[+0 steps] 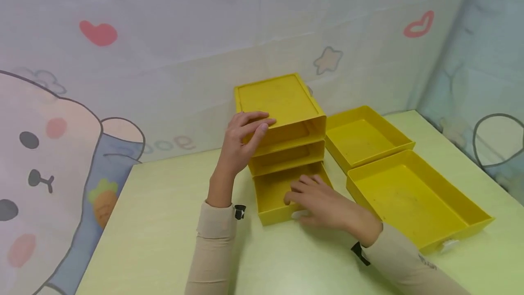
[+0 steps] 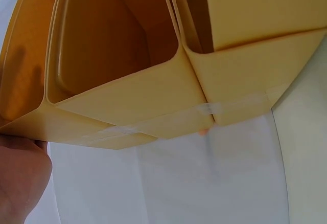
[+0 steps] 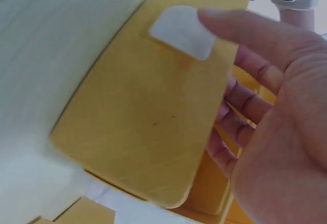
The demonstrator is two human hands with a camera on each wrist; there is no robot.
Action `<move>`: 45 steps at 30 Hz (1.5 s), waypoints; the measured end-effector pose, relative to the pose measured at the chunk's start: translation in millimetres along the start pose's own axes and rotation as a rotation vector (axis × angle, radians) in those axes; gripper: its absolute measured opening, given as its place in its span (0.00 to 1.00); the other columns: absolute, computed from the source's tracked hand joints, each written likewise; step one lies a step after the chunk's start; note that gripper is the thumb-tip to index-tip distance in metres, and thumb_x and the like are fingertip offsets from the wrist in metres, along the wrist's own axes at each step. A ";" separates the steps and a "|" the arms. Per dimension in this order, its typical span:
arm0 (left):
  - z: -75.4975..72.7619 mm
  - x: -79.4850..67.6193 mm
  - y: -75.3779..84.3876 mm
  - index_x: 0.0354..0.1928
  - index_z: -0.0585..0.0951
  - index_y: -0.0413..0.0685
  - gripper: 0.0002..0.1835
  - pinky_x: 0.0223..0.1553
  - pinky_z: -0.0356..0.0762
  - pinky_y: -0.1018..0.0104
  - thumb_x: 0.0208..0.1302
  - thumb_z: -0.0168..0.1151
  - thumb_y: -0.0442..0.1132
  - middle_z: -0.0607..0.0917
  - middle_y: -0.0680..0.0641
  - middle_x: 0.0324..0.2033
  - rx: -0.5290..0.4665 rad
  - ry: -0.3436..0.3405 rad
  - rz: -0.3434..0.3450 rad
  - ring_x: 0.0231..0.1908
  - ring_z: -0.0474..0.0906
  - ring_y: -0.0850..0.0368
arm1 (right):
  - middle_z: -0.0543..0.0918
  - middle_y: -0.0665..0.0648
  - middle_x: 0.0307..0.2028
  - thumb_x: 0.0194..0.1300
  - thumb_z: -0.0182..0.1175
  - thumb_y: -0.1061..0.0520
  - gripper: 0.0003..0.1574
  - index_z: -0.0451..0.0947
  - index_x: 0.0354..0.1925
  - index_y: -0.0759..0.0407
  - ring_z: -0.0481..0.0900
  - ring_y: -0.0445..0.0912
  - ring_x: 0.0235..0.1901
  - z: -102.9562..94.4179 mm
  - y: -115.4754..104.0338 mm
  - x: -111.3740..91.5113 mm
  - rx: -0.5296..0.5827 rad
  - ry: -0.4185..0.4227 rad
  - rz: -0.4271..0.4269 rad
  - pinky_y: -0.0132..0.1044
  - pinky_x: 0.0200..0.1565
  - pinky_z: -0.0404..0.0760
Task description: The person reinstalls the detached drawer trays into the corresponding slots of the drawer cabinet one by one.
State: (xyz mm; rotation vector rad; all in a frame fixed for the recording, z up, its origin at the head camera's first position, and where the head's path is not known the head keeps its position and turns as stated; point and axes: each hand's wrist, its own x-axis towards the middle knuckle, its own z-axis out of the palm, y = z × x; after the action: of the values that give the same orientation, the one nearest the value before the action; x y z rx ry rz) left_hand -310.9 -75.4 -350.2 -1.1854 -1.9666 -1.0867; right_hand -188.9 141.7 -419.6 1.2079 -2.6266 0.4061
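One yellow three-bay cabinet (image 1: 278, 99) on table (image 1: 172, 222)

Backdrop lettering (image 1: 169, 143) faint, illegible. Three drawers: two loose drawers (image 1: 413, 197) right of cabinet; bottom drawer (image 1: 268, 218) partly out. Hands apart. Left hand (image 1: 244, 139) rests on cabinet top; right hand (image 1: 321, 204) straddles drawer front, thumb by white handle (image 3: 179, 32), grip unclear. Clear tape (image 2: 173, 121) on cabinet side.

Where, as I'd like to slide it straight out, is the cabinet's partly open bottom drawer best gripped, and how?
Probably at the white handle, from the front: thumb there, fingers hooked over the front wall. The handle juts from the face of the bottom drawer, and the open top leaves room for fingers. The right hand is placed much like that.
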 end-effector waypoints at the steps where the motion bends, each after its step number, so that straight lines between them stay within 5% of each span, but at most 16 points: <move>1: -0.2 0.9 -0.8 0.50 0.86 0.50 0.12 0.57 0.65 0.55 0.69 0.59 0.34 0.82 0.46 0.52 0.002 -0.004 0.004 0.55 0.72 0.51 | 0.72 0.44 0.37 0.56 0.72 0.54 0.19 0.77 0.45 0.48 0.67 0.44 0.42 -0.8 -0.6 0.6 -0.006 0.008 0.004 0.39 0.48 0.64; 6: -1.1 6.1 -0.9 0.50 0.86 0.52 0.12 0.58 0.64 0.55 0.70 0.58 0.37 0.82 0.47 0.52 0.018 -0.018 0.006 0.55 0.72 0.52 | 0.63 0.45 0.32 0.56 0.72 0.57 0.15 0.76 0.40 0.47 0.63 0.43 0.37 -0.9 -2.5 4.1 -0.055 0.040 0.043 0.35 0.42 0.60; 12: -2.6 8.2 1.0 0.50 0.87 0.52 0.12 0.59 0.64 0.54 0.70 0.58 0.36 0.82 0.47 0.52 0.028 -0.026 -0.001 0.56 0.71 0.51 | 0.64 0.42 0.24 0.56 0.71 0.59 0.14 0.73 0.31 0.47 0.66 0.40 0.28 -2.7 -6.2 6.0 -0.027 0.016 0.070 0.34 0.37 0.63; 18: -1.6 6.7 1.2 0.50 0.86 0.52 0.12 0.61 0.63 0.54 0.71 0.57 0.39 0.82 0.47 0.52 0.033 -0.033 -0.002 0.57 0.71 0.52 | 0.52 0.42 0.16 0.57 0.64 0.66 0.16 0.68 0.27 0.49 0.55 0.35 0.15 -2.9 -7.4 4.8 0.032 -0.017 0.094 0.28 0.22 0.52; 33: 2.1 5.0 -3.7 0.51 0.86 0.54 0.12 0.61 0.63 0.54 0.71 0.58 0.37 0.82 0.48 0.52 0.014 -0.033 -0.013 0.57 0.71 0.53 | 0.57 0.41 0.15 0.59 0.61 0.65 0.14 0.68 0.29 0.48 0.59 0.37 0.16 -5.2 -10.0 1.3 -0.012 -0.007 0.122 0.29 0.22 0.57; 45: 0.2 -0.2 -2.1 0.49 0.87 0.54 0.11 0.58 0.65 0.56 0.70 0.59 0.39 0.82 0.48 0.51 0.000 -0.011 -0.007 0.56 0.72 0.54 | 0.68 0.41 0.22 0.59 0.65 0.62 0.13 0.71 0.37 0.49 0.69 0.41 0.27 -4.5 -12.6 -1.3 -0.080 -0.036 0.116 0.36 0.38 0.68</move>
State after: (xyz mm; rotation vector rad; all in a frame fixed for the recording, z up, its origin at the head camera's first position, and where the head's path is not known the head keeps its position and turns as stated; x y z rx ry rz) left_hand -312.6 -75.8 -351.2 -1.1884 -1.9804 -1.0858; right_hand -178.0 136.3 -413.8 1.0514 -2.7244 0.2988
